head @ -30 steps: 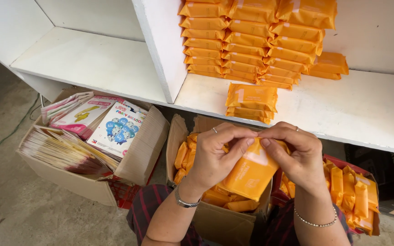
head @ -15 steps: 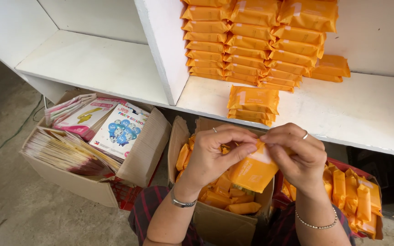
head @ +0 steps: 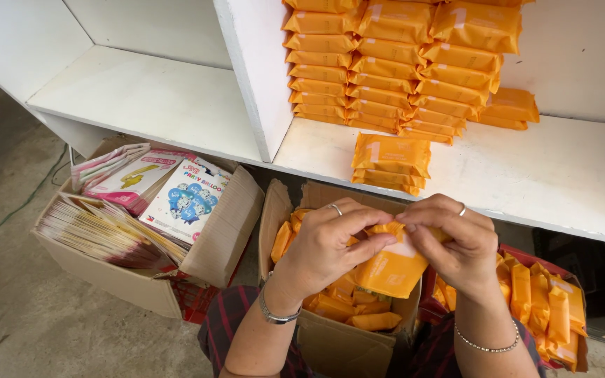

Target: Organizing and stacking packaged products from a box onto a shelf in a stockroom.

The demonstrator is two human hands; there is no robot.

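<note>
Packet held: orange packet [head: 393, 267], hanging between both hands, just above the open cardboard box [head: 337, 343].
Long axis: near upright, top edge pinched at finger level, bottom corner tilted toward the left.
Left hand [head: 327, 245]: closed on the packet's top edge from the left, thumb and forefinger pinching; ring and wrist bracelet visible.
Right hand [head: 456, 241]: closed on the same top edge from the right, fingertips nearly meeting those of the left.
Nearer hand: neither; both equally on the top edge, packet body below and between.
Below: more loose orange packets [head: 351, 308] inside the box, touching one another.
Ahead and above: white shelf [head: 547, 175], its front edge just beyond the knuckles; short pile of three packets [head: 391, 162] near that edge, directly ahead of the hands.
Further back: tall stacks of packets [head: 400, 63] against the shelf divider [head: 253, 77].
Open room: bare shelf surface to the right of the short pile.
Right side: red-edged box of upright packets [head: 547, 308], close beside the right forearm.
Left side: carton of balloon packs [head: 141, 224], well apart.
</note>
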